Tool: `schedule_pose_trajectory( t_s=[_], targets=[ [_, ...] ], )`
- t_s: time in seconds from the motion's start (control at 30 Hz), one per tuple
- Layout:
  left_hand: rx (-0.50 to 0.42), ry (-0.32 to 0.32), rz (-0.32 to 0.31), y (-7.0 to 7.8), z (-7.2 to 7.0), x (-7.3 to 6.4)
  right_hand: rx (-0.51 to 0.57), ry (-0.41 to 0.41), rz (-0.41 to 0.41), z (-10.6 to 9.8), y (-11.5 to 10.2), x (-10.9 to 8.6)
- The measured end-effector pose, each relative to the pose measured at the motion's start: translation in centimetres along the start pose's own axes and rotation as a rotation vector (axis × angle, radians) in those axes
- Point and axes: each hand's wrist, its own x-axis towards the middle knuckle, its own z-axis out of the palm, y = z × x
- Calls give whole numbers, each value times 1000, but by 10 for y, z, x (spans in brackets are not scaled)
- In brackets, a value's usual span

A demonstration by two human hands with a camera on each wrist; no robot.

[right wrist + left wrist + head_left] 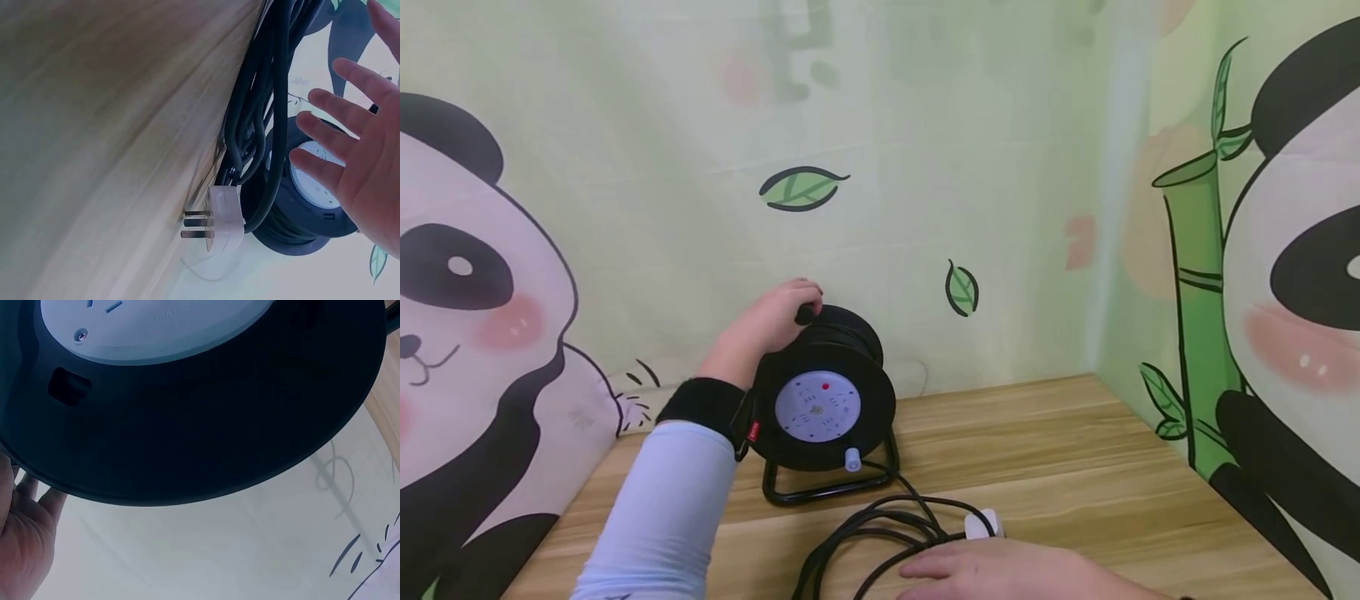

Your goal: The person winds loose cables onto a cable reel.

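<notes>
A black cable reel (876, 400) with a pale round socket panel (817, 407) and a red button stands upright on its tubular frame. My left hand (782, 312) grips the black handle (805, 314) at the reel's top. In the left wrist view the fingers of the left hand (28, 537) pass behind the reel's rim. My right hand (1007, 571) hovers close over the loose black cable (880, 533), its fingers spread and straight in the right wrist view. A white three-pin plug (225, 219) lies at the cable's end, just beyond the right hand.
The reel and cable stand on a wood-grain table (1037, 450). Behind it hangs a pale green backdrop (1000, 167) with printed pandas, leaves and bamboo. A small pale knob (852, 459) juts from the lower face of the reel.
</notes>
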Motion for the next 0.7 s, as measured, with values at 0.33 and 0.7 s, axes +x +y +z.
schedule_pose_trajectory(
  t_s=[0.33, 0.7],
  targets=[
    [21, -7, 10, -11, -10, -24, -14, 32, 9, -3, -2, -3],
    [3, -15, 22, -27, -27, -61, 33, 15, 38, -8, -4, -4]
  ],
)
